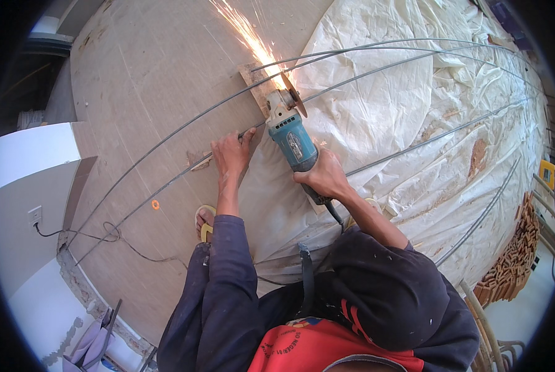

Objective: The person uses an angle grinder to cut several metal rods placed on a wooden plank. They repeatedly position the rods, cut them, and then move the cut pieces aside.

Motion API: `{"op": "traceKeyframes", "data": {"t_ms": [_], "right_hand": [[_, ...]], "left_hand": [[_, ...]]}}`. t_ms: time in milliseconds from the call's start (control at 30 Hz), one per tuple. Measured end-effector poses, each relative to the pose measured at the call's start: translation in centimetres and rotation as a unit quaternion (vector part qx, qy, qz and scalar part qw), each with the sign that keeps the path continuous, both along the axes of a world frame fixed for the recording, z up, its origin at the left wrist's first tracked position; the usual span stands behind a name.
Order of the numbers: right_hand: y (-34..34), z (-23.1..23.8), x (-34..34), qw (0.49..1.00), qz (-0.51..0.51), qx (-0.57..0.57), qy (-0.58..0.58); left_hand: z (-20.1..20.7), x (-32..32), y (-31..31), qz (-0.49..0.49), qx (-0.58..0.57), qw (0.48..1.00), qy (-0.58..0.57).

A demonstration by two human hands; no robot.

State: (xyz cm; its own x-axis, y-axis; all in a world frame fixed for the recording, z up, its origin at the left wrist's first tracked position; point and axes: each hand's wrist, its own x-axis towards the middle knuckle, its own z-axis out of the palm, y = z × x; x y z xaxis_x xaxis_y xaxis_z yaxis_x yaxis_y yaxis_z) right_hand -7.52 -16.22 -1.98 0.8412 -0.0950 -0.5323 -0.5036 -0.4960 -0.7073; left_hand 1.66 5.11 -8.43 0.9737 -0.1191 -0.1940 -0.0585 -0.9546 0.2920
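My right hand (327,175) is wrapped round the rear body of a teal angle grinder (291,141). The grinder's brown disc (295,95) stands edge-on against a long grey steel rod (196,114), and bright sparks (250,36) stream away toward the far left. Under the rods near the disc lies a wooden board (257,80). My left hand (230,155) is closed on a second steel rod (179,175), just left of the grinder; its fingertips are partly hidden. A black cord (334,212) trails from the grinder's rear end beneath my right forearm.
White crumpled sheeting (376,105) covers the floor to the right, with more rods across it. Tiled floor (134,80) lies left. A thin cable (138,251) runs from a wall socket (35,216). Stacked reddish-brown pieces (507,260) stand far right. My sandalled foot (205,223) is near the rod.
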Motion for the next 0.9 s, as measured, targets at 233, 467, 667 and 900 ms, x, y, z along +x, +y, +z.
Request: {"op": "traceKeyframes", "data": {"t_ms": [233, 467, 667, 900], "right_hand": [[0.02, 0.17, -0.03, 1.000, -0.006, 0.006, -0.004], [0.00, 0.17, -0.22, 1.000, -0.006, 0.008, -0.017], [0.00, 0.13, -0.10, 1.000, 0.000, -0.001, -0.005], [0.17, 0.58, 0.20, 1.000, -0.004, 0.014, 0.000]], "left_hand": [[-0.04, 0.03, -0.02, -0.001, -0.002, 1.000, -0.003], [-0.49, 0.14, 0.02, -0.002, 0.000, 1.000, -0.004], [-0.03, 0.17, -0.07, -0.001, 0.005, 1.000, 0.006], [-0.38, 0.05, 0.24, 0.002, 0.006, 1.000, -0.001]]}}
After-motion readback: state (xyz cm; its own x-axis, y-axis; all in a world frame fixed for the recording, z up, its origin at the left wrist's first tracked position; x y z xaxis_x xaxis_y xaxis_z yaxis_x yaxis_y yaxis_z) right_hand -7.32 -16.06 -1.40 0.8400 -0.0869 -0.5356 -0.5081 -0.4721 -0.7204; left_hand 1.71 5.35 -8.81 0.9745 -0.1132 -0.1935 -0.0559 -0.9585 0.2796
